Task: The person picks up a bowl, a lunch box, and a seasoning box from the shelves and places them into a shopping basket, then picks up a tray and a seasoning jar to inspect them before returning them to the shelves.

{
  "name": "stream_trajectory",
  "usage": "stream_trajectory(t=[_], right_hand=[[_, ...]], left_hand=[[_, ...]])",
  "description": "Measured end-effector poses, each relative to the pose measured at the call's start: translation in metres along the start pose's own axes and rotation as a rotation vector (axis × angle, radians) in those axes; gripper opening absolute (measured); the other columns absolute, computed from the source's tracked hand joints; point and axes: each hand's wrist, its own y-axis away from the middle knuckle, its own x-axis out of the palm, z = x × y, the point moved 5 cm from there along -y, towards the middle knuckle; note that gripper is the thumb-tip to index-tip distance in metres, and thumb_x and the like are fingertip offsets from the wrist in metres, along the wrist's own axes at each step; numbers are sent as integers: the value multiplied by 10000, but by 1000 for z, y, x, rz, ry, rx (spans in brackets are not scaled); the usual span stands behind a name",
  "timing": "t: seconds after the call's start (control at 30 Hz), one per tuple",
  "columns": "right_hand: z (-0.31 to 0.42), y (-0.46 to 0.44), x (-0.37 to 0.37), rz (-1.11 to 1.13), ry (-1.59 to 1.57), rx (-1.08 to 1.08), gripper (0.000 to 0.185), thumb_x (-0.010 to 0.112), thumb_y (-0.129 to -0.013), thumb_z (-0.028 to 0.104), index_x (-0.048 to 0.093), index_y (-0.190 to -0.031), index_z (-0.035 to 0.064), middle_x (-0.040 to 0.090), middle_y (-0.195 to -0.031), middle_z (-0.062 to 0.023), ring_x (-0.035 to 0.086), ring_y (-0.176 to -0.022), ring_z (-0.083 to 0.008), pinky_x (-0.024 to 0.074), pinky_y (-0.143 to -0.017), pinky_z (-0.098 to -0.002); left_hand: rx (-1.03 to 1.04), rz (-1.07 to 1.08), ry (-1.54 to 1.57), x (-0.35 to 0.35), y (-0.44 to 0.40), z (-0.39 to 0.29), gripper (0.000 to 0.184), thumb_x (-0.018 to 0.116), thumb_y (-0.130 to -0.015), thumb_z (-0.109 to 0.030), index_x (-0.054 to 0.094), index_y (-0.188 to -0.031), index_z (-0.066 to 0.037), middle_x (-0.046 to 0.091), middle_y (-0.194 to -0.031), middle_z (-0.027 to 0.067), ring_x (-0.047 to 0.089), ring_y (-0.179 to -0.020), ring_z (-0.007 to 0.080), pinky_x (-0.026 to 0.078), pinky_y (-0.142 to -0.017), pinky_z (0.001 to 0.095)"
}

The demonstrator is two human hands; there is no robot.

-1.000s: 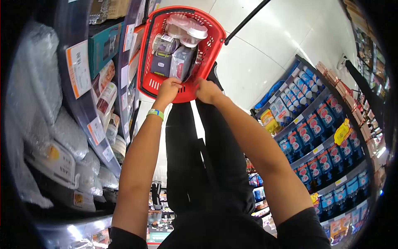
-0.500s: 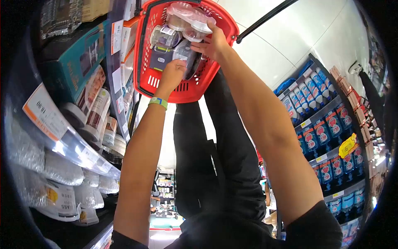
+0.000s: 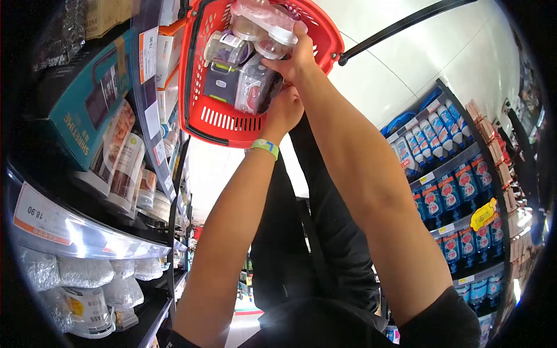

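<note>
A red basket [image 3: 232, 130] at the top centre holds a pink-lidded clear container [image 3: 264, 20], a clear jar [image 3: 228, 49], a dark grey box [image 3: 220, 84] and a clear-wrapped package [image 3: 251, 87]. My right hand [image 3: 297, 55] is closed round the right end of the pink-lidded container, thumb on its lid. Just below it, my left hand [image 3: 284, 110], with a band at the wrist, is curled at the right side of the basket beside the wrapped package. Its fingertips are partly hidden, and what they hold cannot be made out.
Shelves on the left carry a teal box [image 3: 96, 98], jars [image 3: 126, 168] and bubble-wrapped items [image 3: 87, 271]. A black basket handle [image 3: 400, 26] reaches out to the upper right. At the right stands a shelf of blue bottles [image 3: 447, 191]. My legs are below the basket.
My left hand has moved right, from the wrapped package to the basket's right side. My right hand has gone from the basket rim to the pink-lidded container. The view has shifted.
</note>
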Motion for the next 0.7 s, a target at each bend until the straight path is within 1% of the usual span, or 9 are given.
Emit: stream_trajectory(t=[0.1,0.13,0.23,0.3,0.4,0.5,0.57,0.6,0.7], right_hand=[[1,-8,-5,-60,61,-39,532,514,-945,409,441,-1379,111,443,-1381,-150,487,-1200,-322,468,-947,-548],[2,-12,-6,-44,7,-30,430,540,-915,334,492,-1289,128,504,-1263,-114,526,-1069,-275,502,-846,-455],[12,0,-13,-106,130,-53,421,574,-905,321,512,-1272,125,527,-1252,-95,528,-1070,-258,516,-808,-428],[14,11,-14,-100,118,-91,430,596,-885,299,520,-1258,100,553,-1226,-101,559,-1027,-247,529,-755,-399],[30,41,-12,-41,510,-268,516,606,-849,247,467,-1307,55,627,-1115,-130,643,-870,-237,542,-683,-376],[38,83,-20,-95,637,-278,565,627,-813,249,468,-1311,36,658,-1055,-157,695,-835,-254,577,-604,-328],[41,126,-15,17,637,-323,627,600,-827,257,422,-1388,41,645,-1149,-174,695,-901,-261,586,-676,-366],[39,146,-20,22,638,-296,628,604,-833,268,424,-1394,49,636,-1175,-173,691,-917,-262,586,-688,-371],[28,203,-56,-22,740,-196,635,621,-852,308,426,-1413,83,621,-1222,-156,680,-959,-259,583,-709,-373]], left_hand=[[-35,9,88,-1,2,-3,167,571,-890,-141,672,-934,-15,702,-949,223,672,-952,393,530,-818,444],[-38,1,92,-3,6,-1,167,571,-890,-141,672,-934,-15,702,-949,223,672,-952,393,530,-818,444],[-9,42,245,-18,14,10,163,583,-891,-141,684,-931,-19,714,-943,205,688,-951,367,533,-824,422],[-143,58,189,-28,22,21,179,598,-892,-84,673,-1025,9,721,-970,180,707,-921,270,535,-815,361],[-160,59,181,-50,38,38,193,601,-883,-67,673,-1039,21,725,-961,169,699,-920,240,530,-798,336],[-97,38,100,-78,62,45,194,584,-906,-95,660,-1064,-11,713,-989,149,680,-922,210,528,-757,323],[-282,-4,225,-93,84,57,218,552,-959,-164,614,-1134,-49,680,-1053,117,662,-929,207,530,-728,338],[-296,2,253,-102,98,57,288,508,-1003,-261,542,-1221,-77,639,-1110,105,650,-935,217,544,-724,368],[-380,-64,471,-136,159,33,379,460,-1022,-364,496,-1282,-91,627,-1158,122,656,-967,232,556,-725,382]])
